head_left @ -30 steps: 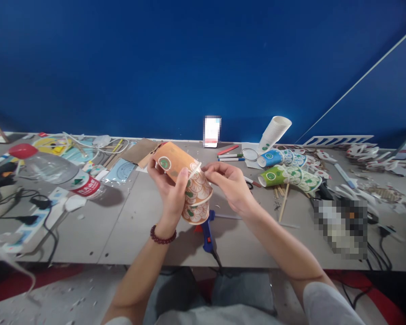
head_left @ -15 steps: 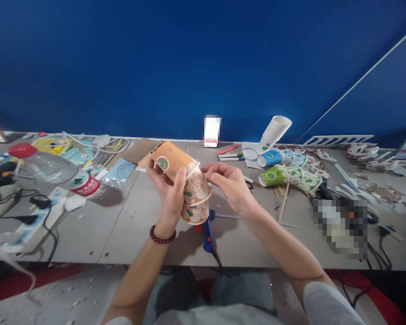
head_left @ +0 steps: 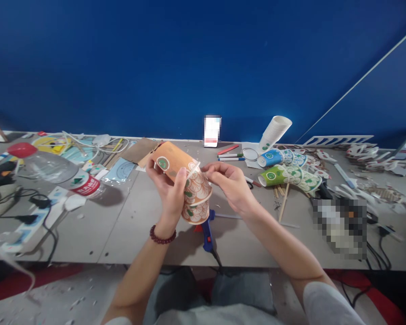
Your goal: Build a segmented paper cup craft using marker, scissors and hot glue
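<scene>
In my left hand (head_left: pixel 169 189) is a row of orange patterned paper cups (head_left: pixel 196 193), joined end to end and tilted, with fingers and thumb wrapped around the upper cup. A white strip-like piece (head_left: pixel 194 169) sits across the cups near my thumb. My right hand (head_left: pixel 230 183) is pinched closed against the right side of the cups; what its fingertips hold, if anything, is too small to make out. Below the cups a blue glue gun (head_left: pixel 207 234) lies on the table, partly hidden by them.
A red-capped water bottle (head_left: pixel 57 169) and a power strip (head_left: pixel 34 228) are at left. Rightward lie blue cups (head_left: pixel 282 158), green cups (head_left: pixel 291 177) and a leaning stack of white cups (head_left: pixel 275 131). Several markers (head_left: pixel 230 158) and a phone (head_left: pixel 211 131) are behind my hands.
</scene>
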`<state>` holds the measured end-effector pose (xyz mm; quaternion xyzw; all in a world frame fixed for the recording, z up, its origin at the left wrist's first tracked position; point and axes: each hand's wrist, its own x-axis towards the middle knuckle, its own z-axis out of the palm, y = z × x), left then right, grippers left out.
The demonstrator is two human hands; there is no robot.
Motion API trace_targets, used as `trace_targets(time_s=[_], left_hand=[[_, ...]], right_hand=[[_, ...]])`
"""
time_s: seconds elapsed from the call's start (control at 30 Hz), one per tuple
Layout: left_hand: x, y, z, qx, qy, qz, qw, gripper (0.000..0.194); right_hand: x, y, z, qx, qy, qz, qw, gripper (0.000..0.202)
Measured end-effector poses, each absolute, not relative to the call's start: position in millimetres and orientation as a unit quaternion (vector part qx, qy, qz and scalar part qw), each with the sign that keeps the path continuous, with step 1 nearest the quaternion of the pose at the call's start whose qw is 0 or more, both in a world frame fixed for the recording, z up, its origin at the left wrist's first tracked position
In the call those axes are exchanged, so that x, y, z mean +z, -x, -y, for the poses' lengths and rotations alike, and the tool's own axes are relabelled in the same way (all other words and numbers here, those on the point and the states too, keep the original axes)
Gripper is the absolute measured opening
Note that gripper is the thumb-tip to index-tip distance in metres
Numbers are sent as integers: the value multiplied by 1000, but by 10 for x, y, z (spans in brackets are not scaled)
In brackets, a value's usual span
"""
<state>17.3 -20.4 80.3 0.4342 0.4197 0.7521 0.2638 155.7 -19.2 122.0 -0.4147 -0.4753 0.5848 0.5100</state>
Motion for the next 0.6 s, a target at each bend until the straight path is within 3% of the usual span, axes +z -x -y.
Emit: trace_targets(time_s=[0.6], left_hand=[[773,-171,198,731,-476,-446,201,64]], right_hand=[[1152,-1503,198,589,410,454,528,11]])
